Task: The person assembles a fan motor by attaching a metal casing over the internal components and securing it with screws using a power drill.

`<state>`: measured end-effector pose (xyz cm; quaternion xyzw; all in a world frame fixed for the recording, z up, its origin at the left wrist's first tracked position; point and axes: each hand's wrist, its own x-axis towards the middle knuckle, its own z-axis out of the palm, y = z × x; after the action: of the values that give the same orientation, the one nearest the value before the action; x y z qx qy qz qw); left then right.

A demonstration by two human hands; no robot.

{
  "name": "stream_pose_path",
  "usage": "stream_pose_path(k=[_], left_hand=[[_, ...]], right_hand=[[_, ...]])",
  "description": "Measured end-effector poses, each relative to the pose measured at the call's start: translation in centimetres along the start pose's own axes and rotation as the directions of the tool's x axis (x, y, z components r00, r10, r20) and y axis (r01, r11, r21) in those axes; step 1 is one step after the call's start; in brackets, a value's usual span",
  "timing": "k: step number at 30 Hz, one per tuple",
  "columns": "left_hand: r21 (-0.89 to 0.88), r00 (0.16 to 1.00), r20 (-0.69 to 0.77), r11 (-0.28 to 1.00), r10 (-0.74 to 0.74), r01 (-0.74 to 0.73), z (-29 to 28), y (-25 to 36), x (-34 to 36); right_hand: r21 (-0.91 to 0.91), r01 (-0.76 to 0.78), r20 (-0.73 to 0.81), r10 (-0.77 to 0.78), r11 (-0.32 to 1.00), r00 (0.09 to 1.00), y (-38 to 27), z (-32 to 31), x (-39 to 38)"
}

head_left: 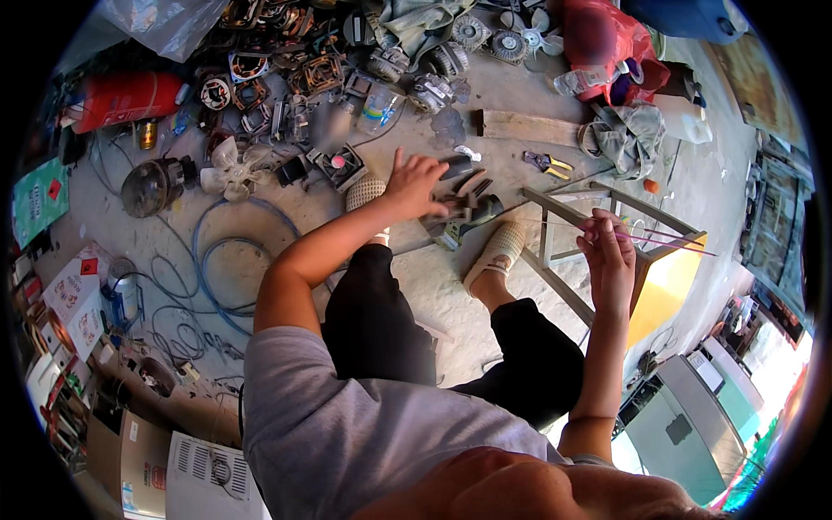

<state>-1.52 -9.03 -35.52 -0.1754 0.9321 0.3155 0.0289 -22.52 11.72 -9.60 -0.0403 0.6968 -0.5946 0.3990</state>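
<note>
My left hand [414,184] is stretched out over the floor with its fingers apart and nothing visible in them. Just beyond its fingertips lies a cluster of dark hand tools [472,195], partly hidden by the hand; their exact kinds are hard to make out. Raised at the right, my right hand [608,251] pinches several thin pink sticks [667,238] that point off to the right. Below that hand, a metal-framed stool [654,290] with a yellow top lies on its side. Pliers with yellow-and-dark handles [548,165] rest on the floor between the hands and the wooden plank [529,126].
Motor parts [316,76] are heaped at the far left, near a white fan blade [236,169]. Coiled blue hose [201,251] and cables spread on the left. A red cylinder [130,100] lies farther out. Grey cloth [631,139] and a red bag [607,43] sit far right.
</note>
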Motion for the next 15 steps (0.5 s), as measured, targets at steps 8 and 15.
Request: stream_pose_path(k=[8,15], left_hand=[[-0.015,0.766,-0.433,0.854,-0.475,0.52,0.1,-12.8,6.0],[0.187,0.72,-0.349,0.708,-0.6,0.681,-4.8,-10.6,7.4]], right_hand=[[0.002,-0.022,0.039,0.022,1.0,0.999,0.4,-0.3,0.4],[-0.027,-0.033,0.038,0.034,0.999,0.999,0.1,0.2,0.8]])
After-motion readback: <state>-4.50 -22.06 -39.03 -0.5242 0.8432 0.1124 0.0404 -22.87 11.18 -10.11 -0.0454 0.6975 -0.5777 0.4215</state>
